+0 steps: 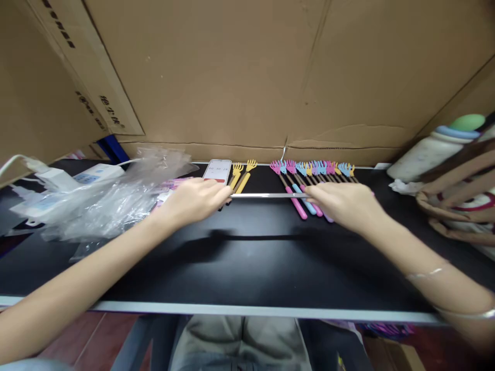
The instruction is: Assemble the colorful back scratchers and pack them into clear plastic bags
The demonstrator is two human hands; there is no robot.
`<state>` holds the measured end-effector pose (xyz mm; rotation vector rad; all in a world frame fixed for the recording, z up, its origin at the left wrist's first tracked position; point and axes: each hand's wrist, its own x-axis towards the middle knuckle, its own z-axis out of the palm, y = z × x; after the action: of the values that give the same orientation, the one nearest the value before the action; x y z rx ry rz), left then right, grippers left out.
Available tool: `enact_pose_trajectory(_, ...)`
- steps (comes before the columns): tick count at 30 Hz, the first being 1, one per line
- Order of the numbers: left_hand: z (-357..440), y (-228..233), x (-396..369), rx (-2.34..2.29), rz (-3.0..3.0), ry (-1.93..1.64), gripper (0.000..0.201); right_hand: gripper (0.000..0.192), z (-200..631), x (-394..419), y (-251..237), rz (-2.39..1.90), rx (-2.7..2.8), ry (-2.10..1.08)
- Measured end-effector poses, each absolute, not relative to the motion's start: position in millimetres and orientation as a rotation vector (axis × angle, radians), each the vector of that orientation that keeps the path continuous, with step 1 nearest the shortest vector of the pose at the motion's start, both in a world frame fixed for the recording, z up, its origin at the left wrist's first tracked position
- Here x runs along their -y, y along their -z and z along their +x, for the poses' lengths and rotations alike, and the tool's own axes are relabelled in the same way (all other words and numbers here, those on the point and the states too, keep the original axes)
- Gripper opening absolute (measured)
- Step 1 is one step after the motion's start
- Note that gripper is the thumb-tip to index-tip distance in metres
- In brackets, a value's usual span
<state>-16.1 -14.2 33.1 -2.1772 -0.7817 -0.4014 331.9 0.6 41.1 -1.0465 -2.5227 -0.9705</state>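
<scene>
cardboard (232, 72) walls the back and left of the scene, printed with dark characters on the left panel. below it runs a black table (247, 268) with a pale front edge. on the table's left lies a heap of clear plastic bags (112, 196), with a white power strip (93, 174) behind it. at the far right sits a brown woven bag (460, 180), and beside it a pale bottle (433, 149) with a green cap lying against the cardboard.

the left hand (193, 200) and the right hand (340, 201) each pinch one end of a thin metal rod (268, 195), fingers closed on it; the rod is held level just above the table, between the two hands, casting a shadow on the black surface below. both bare forearms reach in from the near edge; the right wrist carries thin bangles (427, 273).

behind the right hand lies a row of scratchers (313, 169) with pink, blue and yellow hand-shaped heads, side by side. two yellow scratchers (243, 172) lie apart from the row, just behind the rod. a phone (217, 171) with a lit screen lies next to them.
</scene>
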Motion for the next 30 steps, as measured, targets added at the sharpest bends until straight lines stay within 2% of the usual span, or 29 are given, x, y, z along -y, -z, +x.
enact_pose_trajectory(4, -1.4, -31.5, 23.1, 0.808, -2.166, 0.398, 0.024, 0.03, 309.4, 9.2, -31.8, -0.955, 2.502, 1.002)
enact_pose_trajectory(15, 43.2, -25.7, 52.3, 0.739, -2.251, 0.462, 0.018, 0.035, 263.9, 45.9, -18.7, -0.912, 2.538, 0.83)
enact_pose_trajectory(23, 40.0, -26.2, 43.6, 0.682, -2.243, 0.531, 0.021, 0.03, 260.8, 45.2, -25.0, -0.864, 2.499, 0.92)
enact_pose_trajectory(30, 19.8, -36.6, 28.3, 0.686, -2.218, 0.538, 0.026, 0.034, 278.9, 27.0, -29.4, -0.816, 2.409, 1.041)
